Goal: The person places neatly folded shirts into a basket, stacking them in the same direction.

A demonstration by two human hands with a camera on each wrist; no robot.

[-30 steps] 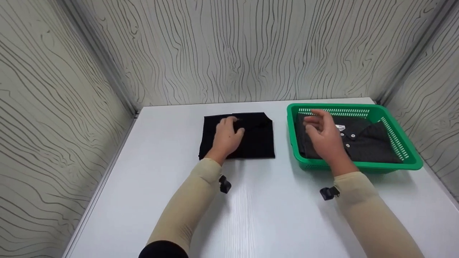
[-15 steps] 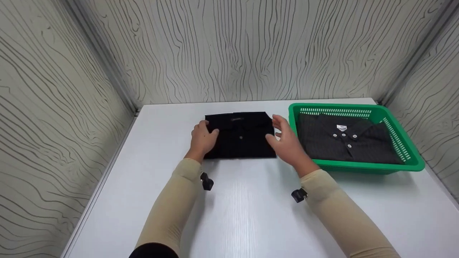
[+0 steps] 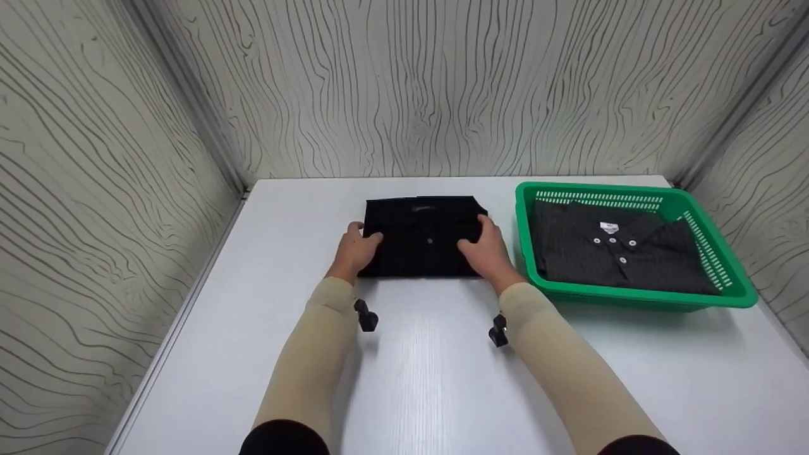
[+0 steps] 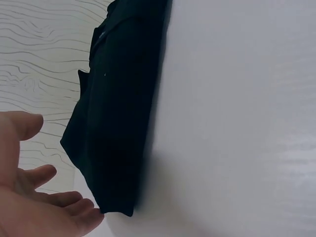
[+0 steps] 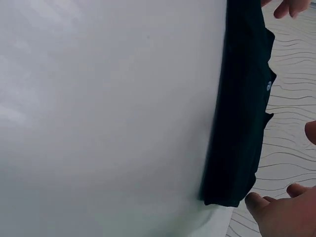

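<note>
A folded black shirt (image 3: 420, 237) lies flat on the white table, with a small button in its middle and a label near its far edge. At its left edge is my left hand (image 3: 356, 249); in the left wrist view the fingertips (image 4: 91, 217) are right at the shirt's corner and the thumb is held apart above. My right hand (image 3: 490, 251) is at the right edge. The right wrist view shows a fingertip (image 5: 254, 201) close to the shirt's near corner, with the thumb (image 5: 310, 132) standing away from the cloth.
To the right stands a green plastic basket (image 3: 638, 297) holding a folded dark grey shirt (image 3: 581, 256) with white buttons and a label. Wood-grain patterned panels (image 3: 404, 88) rise behind the table (image 3: 411, 366) and on both sides.
My right hand has moved left from over the basket to the black shirt's right edge. My left hand has shifted from the top of the shirt to its left edge.
</note>
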